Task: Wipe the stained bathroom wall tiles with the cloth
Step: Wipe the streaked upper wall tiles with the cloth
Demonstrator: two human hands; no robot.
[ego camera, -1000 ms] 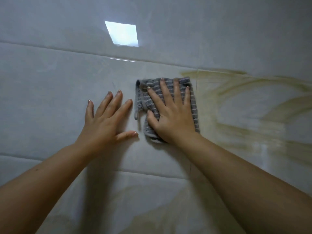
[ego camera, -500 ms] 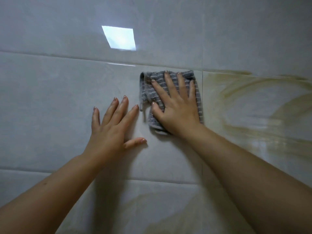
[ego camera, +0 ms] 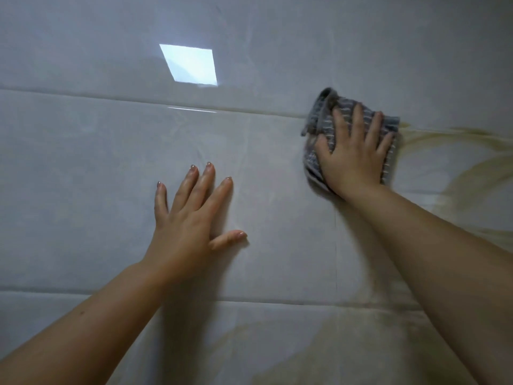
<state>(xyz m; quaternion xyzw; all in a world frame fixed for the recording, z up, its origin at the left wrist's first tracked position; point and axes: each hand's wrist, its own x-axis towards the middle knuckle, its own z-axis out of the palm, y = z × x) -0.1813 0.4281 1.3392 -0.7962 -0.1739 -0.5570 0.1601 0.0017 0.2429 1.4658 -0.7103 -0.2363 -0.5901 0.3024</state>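
Pressing flat: right-hand fingers (ego camera: 358, 120) are lying straight and slightly spread on the cloth (ego camera: 322, 119), not curling round it. The thumb is splaying out toward its left edge. The right hand (ego camera: 352, 159) is pinning the grey striped cloth against the wall tiles (ego camera: 83, 168) and covering most of it. One folded corner is sticking out at top left.

The cloth is sitting across the horizontal grout line (ego camera: 111, 99), at the left end of the yellow-brown stains (ego camera: 477, 132). The streaks are arcing off to the right from the cloth's right edge. More staining is showing on the lower tile, beside the right forearm.

Left-hand fingers (ego camera: 205, 179) are also lying straight and spread, gripping nothing. The left hand (ego camera: 188, 215) is resting palm-flat on clean tile, well apart from the cloth, below and left of it. A bright rectangular reflection (ego camera: 190, 65) is showing on the tile row above.
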